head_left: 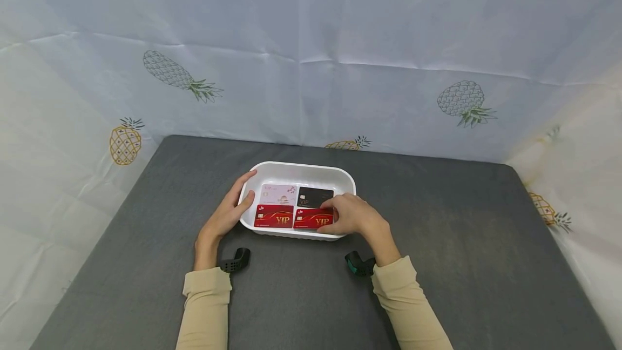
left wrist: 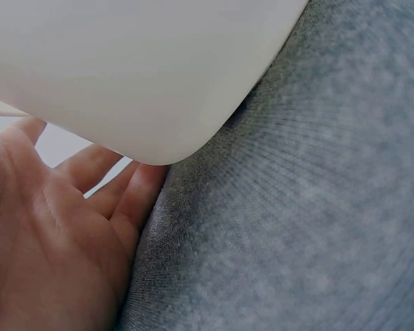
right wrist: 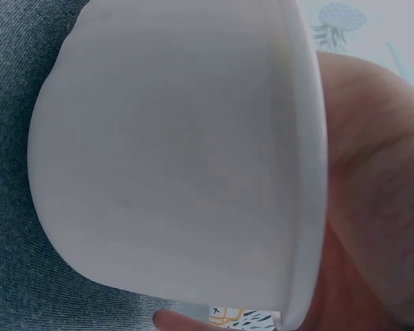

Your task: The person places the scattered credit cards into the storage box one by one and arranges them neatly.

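Note:
A white plastic tray (head_left: 297, 166) holds several cards in two rows. My left hand (head_left: 228, 212) grips its left end, thumb over the rim, and in the left wrist view the fingers (left wrist: 127, 196) lie along the outer wall. Inside, a pink VIP card (head_left: 278, 194) and a black VIP card (head_left: 312, 197) form the far row. Nearer are a red VIP card (head_left: 274, 216) at left and another red VIP card (head_left: 307, 219) at right. My right hand (head_left: 352, 215) pinches that right red card by its right edge. In the right wrist view, the tray wall (right wrist: 172, 158) hides the card.
The tray stands on a grey cloth-covered table (head_left: 291, 296). A pale curtain (head_left: 301, 26) with printed pineapples hangs behind the table and along its sides. Black wrist bands with cameras, the left one (head_left: 235, 261) and the right one (head_left: 359, 264), sit at each wrist.

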A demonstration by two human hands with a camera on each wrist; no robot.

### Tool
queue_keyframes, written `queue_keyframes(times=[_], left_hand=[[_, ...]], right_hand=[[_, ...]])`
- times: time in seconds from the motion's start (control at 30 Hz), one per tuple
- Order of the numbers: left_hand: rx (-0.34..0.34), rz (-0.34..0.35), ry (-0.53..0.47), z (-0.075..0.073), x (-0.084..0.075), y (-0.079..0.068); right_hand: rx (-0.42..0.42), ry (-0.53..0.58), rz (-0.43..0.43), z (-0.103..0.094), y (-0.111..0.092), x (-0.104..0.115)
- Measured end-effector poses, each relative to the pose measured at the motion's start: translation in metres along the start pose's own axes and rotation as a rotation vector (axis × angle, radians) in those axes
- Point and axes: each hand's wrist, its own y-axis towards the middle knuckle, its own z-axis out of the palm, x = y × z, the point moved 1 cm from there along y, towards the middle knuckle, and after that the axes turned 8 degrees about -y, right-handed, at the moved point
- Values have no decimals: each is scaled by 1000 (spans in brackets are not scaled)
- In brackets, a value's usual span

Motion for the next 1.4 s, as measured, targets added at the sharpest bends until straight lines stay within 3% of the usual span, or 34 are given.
queue_keyframes(times=[0.23,0.83,0.97,1.17,1.4], left_hand=[[7,4,1,1,0,0],[5,-7,20,-3,4,1],[12,-16,24,-4,5,-1],[1,-9,54,-7,-1,-2],[-137,37,288,-9,-20,-4]], right_hand=[[20,32,15,0,-1,-1],[-12,231,-104,1,-2,-10],[-76,235,-128,5,-7,-9],[-242,160,-157,5,-16,-8],[-358,105,-90,-1,-30,-6]])
